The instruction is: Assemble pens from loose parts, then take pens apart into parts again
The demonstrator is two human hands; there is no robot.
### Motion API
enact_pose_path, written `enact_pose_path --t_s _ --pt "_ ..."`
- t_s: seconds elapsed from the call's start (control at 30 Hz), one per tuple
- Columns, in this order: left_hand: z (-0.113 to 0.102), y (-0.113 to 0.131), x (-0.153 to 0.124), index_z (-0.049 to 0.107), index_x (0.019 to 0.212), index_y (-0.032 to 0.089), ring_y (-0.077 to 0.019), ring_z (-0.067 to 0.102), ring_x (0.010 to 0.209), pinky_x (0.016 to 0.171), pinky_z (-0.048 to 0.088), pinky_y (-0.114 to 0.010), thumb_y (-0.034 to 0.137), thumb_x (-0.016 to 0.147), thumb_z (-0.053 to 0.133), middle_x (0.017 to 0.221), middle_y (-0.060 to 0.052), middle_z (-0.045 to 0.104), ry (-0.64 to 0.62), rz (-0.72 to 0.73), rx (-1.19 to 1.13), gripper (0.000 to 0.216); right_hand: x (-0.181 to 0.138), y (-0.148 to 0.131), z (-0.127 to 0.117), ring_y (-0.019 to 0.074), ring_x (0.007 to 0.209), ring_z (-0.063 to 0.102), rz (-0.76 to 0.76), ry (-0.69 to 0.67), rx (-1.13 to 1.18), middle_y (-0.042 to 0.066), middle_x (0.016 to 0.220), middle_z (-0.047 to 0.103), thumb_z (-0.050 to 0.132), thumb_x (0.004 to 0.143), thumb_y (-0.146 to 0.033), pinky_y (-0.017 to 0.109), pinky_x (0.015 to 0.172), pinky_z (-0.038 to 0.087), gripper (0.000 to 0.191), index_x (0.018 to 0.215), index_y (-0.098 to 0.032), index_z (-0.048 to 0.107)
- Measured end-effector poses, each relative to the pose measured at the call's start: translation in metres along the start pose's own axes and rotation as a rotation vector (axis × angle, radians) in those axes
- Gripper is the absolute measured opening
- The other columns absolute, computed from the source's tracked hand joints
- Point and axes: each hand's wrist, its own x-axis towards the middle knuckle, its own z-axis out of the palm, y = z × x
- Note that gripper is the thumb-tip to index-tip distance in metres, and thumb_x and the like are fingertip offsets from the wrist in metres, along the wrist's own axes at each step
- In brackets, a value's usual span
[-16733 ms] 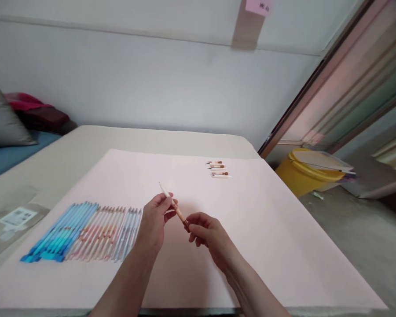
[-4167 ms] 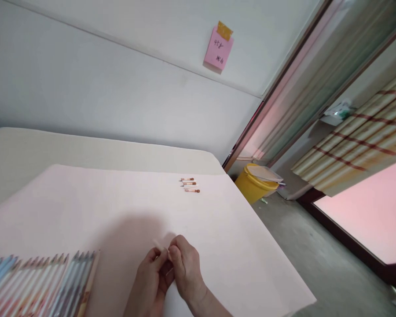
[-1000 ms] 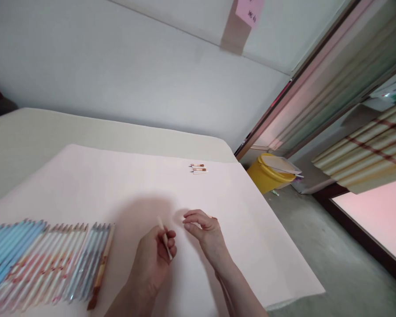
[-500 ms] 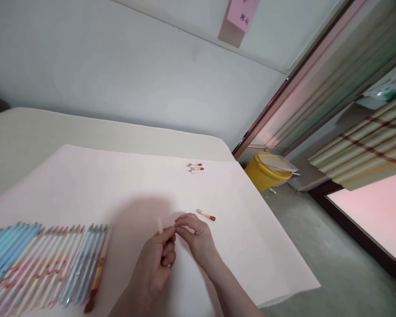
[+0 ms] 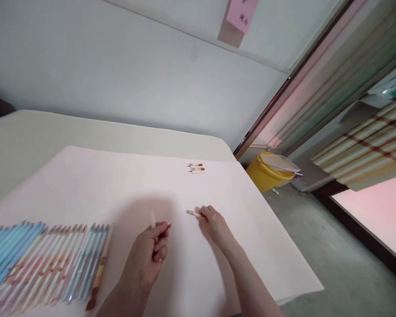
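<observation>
My left hand [image 5: 147, 251] is closed around a slim cream pen barrel [image 5: 152, 219], whose upper end sticks up past the fingers; its lower part is hidden in the palm. Something small and reddish shows at the fingertips, too small to name. To the right, my right hand [image 5: 218, 226] pinches a short printed pen cap [image 5: 191, 213] at or just above the white paper [image 5: 251, 246]. Only the cap's pale left end shows, as the fingers cover its brown end.
Rows of blue pens [image 5: 15, 246], pale pink-patterned pens [image 5: 49, 264], grey-blue pens [image 5: 89, 259] and one brown-ended pen [image 5: 100, 268] lie at the left front. Several small pen parts [image 5: 197, 168] lie farther back. A yellow bin [image 5: 267, 176] stands beyond the table's right edge.
My right hand has parted from my left, moved right and taken hold of the pen cap lying there. My left hand has shifted slightly left with the barrel.
</observation>
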Motion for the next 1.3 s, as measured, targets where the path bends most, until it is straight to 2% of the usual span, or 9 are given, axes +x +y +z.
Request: enact_pose_path --t_s 0.13,0.4,0.67,0.83,1.03,1.3 --pt "0.0 0.0 -0.001 0.055 0.074 0.011 0.0017 0.021 0.036 0.031 0.013 -0.014 0.014 0.07 0.064 0.061 0.003 0.048 0.014 0.057 0.07 0.01 -0.014 -0.029 -0.014 0.0118 0.073 0.054 -0.219 0.02 0.248 0.001 0.082 0.055 0.047 0.089 -0.018 0.02 0.062 0.038 0.011 0.085 -0.021 0.057" --pt "0.003 -0.005 -0.001 0.055 0.075 0.012 0.0003 0.021 0.037 0.033 0.012 -0.017 0.017 0.07 0.063 0.059 0.003 0.047 0.019 0.099 0.176 0.01 -0.025 -0.045 -0.017 0.0117 0.07 0.052 -0.281 0.026 0.274 0.002 0.084 0.054 0.048 0.088 -0.015 0.021 0.061 0.039 0.012 0.09 -0.021 0.059" --pt "0.004 -0.007 -0.001 0.057 0.075 0.012 0.0004 0.021 0.037 0.033 0.011 -0.017 0.021 0.068 0.065 0.059 0.003 0.047 0.017 0.113 0.244 0.014 -0.028 -0.045 -0.016 0.0119 0.066 0.051 -0.296 0.058 0.174 0.003 0.082 0.053 0.045 0.089 -0.017 0.021 0.057 0.039 0.015 0.09 -0.021 0.059" --pt "0.0 -0.004 0.001 0.054 0.074 0.012 0.0009 0.02 0.037 0.033 0.012 -0.015 0.012 0.07 0.063 0.059 0.003 0.047 -0.016 -0.008 0.154 0.01 -0.029 -0.045 -0.017 0.0125 0.068 0.052 -0.32 0.079 0.158 0.005 0.086 0.055 0.041 0.09 -0.018 0.022 0.059 0.04 0.019 0.093 -0.021 0.06" --pt "-0.001 0.002 0.001 0.052 0.073 0.012 0.0016 0.02 0.036 0.032 0.01 -0.012 0.006 0.073 0.059 0.057 0.003 0.045 -0.033 -0.143 0.073 0.01 -0.027 -0.043 -0.022 0.0138 0.072 0.054 -0.362 0.079 0.344 0.005 0.086 0.056 0.044 0.089 -0.02 0.023 0.062 0.043 0.018 0.092 -0.021 0.062" --pt "0.0 0.003 -0.001 0.053 0.076 0.011 0.0014 0.022 0.037 0.032 0.012 -0.013 0.009 0.074 0.061 0.06 0.003 0.045 -0.072 -0.119 0.074 0.008 -0.021 -0.043 -0.009 0.0133 0.073 0.053 -0.257 0.006 0.594 0.002 0.082 0.059 0.05 0.086 -0.019 0.024 0.064 0.041 0.012 0.085 -0.021 0.062"
